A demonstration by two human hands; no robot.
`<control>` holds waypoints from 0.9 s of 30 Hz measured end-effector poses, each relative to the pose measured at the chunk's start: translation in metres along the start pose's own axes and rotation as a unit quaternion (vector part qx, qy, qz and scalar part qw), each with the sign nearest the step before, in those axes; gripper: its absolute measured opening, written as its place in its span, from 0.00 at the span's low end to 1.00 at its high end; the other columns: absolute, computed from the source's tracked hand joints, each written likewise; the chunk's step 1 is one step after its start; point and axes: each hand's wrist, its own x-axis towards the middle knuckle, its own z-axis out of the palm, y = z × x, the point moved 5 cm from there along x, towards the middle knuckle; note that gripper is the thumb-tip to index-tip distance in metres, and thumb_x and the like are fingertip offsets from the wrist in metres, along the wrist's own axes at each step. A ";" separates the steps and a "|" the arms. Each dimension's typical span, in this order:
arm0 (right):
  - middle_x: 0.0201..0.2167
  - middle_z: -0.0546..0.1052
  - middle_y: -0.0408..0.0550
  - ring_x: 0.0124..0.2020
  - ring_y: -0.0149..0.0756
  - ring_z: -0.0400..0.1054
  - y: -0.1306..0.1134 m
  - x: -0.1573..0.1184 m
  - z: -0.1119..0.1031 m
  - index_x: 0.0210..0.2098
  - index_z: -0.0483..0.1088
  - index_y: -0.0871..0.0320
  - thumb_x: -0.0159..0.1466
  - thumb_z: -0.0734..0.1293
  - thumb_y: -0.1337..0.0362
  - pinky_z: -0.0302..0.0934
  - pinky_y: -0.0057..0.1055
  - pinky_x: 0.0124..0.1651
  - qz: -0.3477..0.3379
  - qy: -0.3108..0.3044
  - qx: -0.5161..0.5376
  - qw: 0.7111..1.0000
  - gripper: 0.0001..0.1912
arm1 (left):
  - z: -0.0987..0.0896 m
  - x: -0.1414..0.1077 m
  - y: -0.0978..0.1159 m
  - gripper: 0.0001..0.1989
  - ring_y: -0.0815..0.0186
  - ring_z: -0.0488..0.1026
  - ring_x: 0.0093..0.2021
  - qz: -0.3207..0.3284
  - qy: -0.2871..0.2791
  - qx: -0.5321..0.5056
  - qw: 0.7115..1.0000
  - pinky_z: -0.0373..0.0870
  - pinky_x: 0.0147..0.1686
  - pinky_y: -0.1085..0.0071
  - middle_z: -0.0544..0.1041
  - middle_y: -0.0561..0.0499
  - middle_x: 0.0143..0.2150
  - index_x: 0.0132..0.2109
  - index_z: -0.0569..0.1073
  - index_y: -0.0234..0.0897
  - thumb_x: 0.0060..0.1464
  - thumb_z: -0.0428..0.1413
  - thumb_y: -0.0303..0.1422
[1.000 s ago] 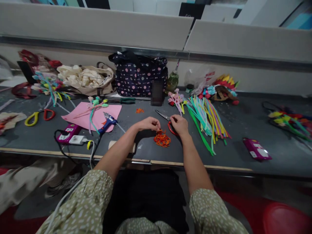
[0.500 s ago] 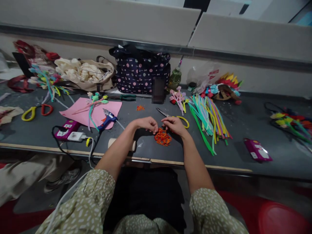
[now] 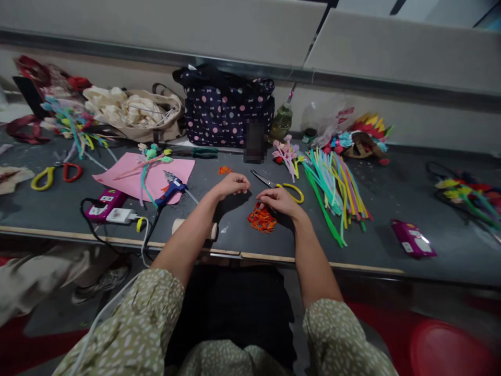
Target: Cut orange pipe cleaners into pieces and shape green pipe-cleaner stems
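A small pile of short orange pieces (image 3: pixel 262 219) lies on the dark table before me. My right hand (image 3: pixel 279 201) rests at the pile's upper right edge, thumb and fingertips pressed together; anything between them is too small to make out. Up and to the left of the pile, my left hand (image 3: pixel 234 185) hovers over the table with its fingers curled in, and what they hold, if anything, is hidden. Just behind that hand sits a smaller heap of orange bits (image 3: pixel 224 170). Yellow-handled scissors (image 3: pixel 291 191) lie beyond my right hand, blades pointing up and left.
Pipe cleaners (image 3: pixel 332 183) lie in a bundle to the right. At left are a glue gun (image 3: pixel 172 190) on pink paper (image 3: pixel 117 175), a power strip (image 3: pixel 105 204) with cables and a pale cylinder (image 3: pixel 213 231). A dotted bag (image 3: pixel 227 112) stands behind.
My left hand has lifted off the orange pile and moved up and left toward the smaller heap. The right hand stays by the pile. The view has shifted slightly.
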 end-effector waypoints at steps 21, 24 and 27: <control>0.21 0.74 0.43 0.22 0.33 0.67 0.007 0.005 -0.017 0.42 0.75 0.57 0.63 0.60 0.55 0.60 0.28 0.31 -0.074 0.212 -0.120 0.967 0.17 | -0.014 -0.001 0.009 0.11 0.74 0.63 0.21 0.127 0.167 -0.044 0.977 0.57 0.21 0.76 0.71 0.55 0.23 0.34 0.73 0.34 0.47 0.58 0.37; 0.18 0.69 0.41 0.21 0.33 0.64 0.007 -0.005 -0.038 0.42 0.74 0.60 0.64 0.58 0.53 0.60 0.28 0.30 -0.089 0.345 -0.071 0.932 0.20 | -0.010 -0.002 0.009 0.09 0.74 0.62 0.21 0.116 0.160 0.014 0.980 0.57 0.22 0.76 0.70 0.55 0.23 0.33 0.72 0.34 0.48 0.56 0.36; 0.17 0.67 0.40 0.20 0.33 0.62 0.009 -0.015 -0.052 0.43 0.74 0.61 0.64 0.57 0.53 0.58 0.28 0.28 -0.077 0.433 -0.052 0.896 0.22 | -0.011 -0.003 0.010 0.08 0.73 0.63 0.23 0.122 0.191 0.078 0.971 0.58 0.25 0.76 0.69 0.56 0.22 0.30 0.71 0.34 0.48 0.54 0.35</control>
